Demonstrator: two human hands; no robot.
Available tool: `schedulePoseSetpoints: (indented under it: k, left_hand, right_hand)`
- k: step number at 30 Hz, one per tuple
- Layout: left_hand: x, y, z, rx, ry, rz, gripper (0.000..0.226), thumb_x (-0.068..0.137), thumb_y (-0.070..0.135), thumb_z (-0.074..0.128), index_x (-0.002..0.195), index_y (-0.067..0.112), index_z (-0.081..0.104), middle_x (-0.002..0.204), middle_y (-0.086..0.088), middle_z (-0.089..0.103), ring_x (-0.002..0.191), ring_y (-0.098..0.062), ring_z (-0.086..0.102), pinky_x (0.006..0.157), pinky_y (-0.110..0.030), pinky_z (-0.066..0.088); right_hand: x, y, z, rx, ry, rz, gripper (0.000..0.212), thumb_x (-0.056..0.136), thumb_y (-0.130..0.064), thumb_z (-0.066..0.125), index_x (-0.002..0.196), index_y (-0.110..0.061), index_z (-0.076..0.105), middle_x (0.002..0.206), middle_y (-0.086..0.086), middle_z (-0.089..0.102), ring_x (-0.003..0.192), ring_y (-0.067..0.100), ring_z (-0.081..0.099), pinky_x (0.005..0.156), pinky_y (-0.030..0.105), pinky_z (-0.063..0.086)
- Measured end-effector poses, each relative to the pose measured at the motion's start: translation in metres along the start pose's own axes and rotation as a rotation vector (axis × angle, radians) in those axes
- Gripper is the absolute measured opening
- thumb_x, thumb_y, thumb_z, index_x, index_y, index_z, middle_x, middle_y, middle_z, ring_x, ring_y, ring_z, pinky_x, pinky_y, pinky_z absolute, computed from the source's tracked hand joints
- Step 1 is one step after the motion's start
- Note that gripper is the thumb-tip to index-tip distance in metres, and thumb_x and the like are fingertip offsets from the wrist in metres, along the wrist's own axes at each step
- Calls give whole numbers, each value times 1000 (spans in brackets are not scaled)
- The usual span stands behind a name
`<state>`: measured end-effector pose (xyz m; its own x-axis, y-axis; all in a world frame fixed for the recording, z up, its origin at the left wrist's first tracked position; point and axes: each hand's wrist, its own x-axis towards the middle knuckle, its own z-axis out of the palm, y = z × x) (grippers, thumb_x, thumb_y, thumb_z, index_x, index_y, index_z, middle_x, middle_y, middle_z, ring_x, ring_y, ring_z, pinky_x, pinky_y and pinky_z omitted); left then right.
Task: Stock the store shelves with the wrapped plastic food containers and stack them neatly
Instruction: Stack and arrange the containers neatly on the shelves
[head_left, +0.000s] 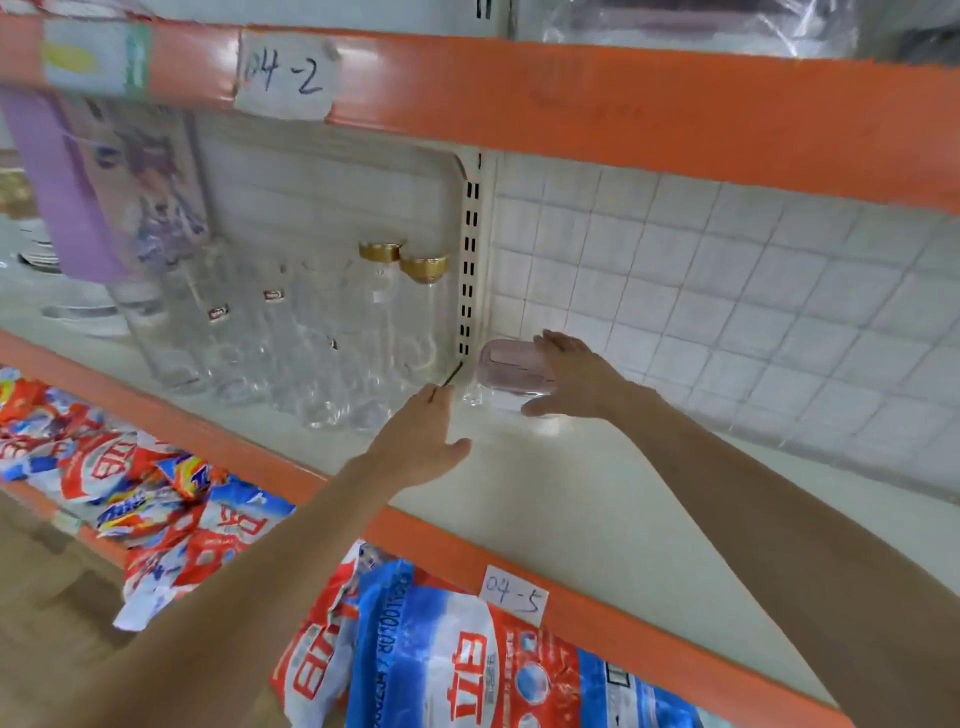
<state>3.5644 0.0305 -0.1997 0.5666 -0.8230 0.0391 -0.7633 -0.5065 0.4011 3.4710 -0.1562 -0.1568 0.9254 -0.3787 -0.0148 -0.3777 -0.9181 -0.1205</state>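
- The wrapped container (506, 370), a clear box with a pinkish lid, stands at the far left corner of the cream shelf (587, 499), close against the slotted upright (470, 270) and the tiled back wall (727, 291).
- The right hand (569, 376) is on the container's right side, fingers laid over the lid and thumb low at the near edge. It looks like a loose clasp; I cannot tell how firmly it bears on the box.
- The left hand (423, 439) hangs above the shelf, nearer and to the left, fingers straight and apart, holding nothing.
- Risk: the glass bottles (311, 338) stand just to the left of the container, some with gold caps. A sideways push or a careless left hand could knock one over, and they look tall and tippy.
- Risk: the film wrap is probably slick. If the right hand lets go while the box is tilted or half on the upright's foot, it may slide or sit crooked, spoiling a neat stack later.
- Risk: pressed too hard into the corner, the box could jam against the upright and be awkward to square up.
- Only one container shows on this shelf, so the stocking seems barely begun; the base box needs to sit flat and square, or anything stacked on it will lean.
- The picture is soft with blur, so the exact contact at the fingertips is unclear.
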Motion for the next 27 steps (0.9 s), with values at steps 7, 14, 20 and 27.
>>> schedulePoseSetpoints:
  k: [7, 14, 20, 27]
  left_hand:
    - [45, -1, 21, 49, 35, 54, 70, 91, 24, 56, 146, 3, 19, 144, -11, 29, 134, -25, 30, 104, -28, 28]
    - [94, 29, 38, 191, -186, 158, 85, 92, 25, 55, 151, 5, -4, 159, -9, -9, 147, -20, -2, 117, -28, 5]
    - [88, 38, 50, 216, -196, 291, 90, 88, 19, 55, 152, 15, -8, 160, 1, -10, 147, -16, -2, 118, -29, 9]
    - [57, 67, 51, 515, -46, 350, 84, 78, 64, 55, 139, 10, 32, 127, -12, 31, 118, -30, 32, 97, -38, 32]
  right_hand:
    - [15, 21, 17, 46, 143, 89, 92, 63, -61, 72, 130, -7, 40, 122, 10, 40, 120, 29, 36, 97, 32, 33]
    - [-103, 67, 50, 171, 162, 211, 95, 53, -69, 68, 125, -16, 38, 111, -5, 30, 108, 13, 30, 100, 30, 36]
    - [-136, 81, 55, 194, 154, 295, 84, 63, -59, 74, 126, -18, 37, 113, -7, 36, 112, 14, 39, 93, 24, 34]
    - [-156, 74, 61, 80, 42, 402, 77, 76, -58, 63, 131, -13, 33, 128, 4, 40, 121, 22, 37, 100, 31, 32]
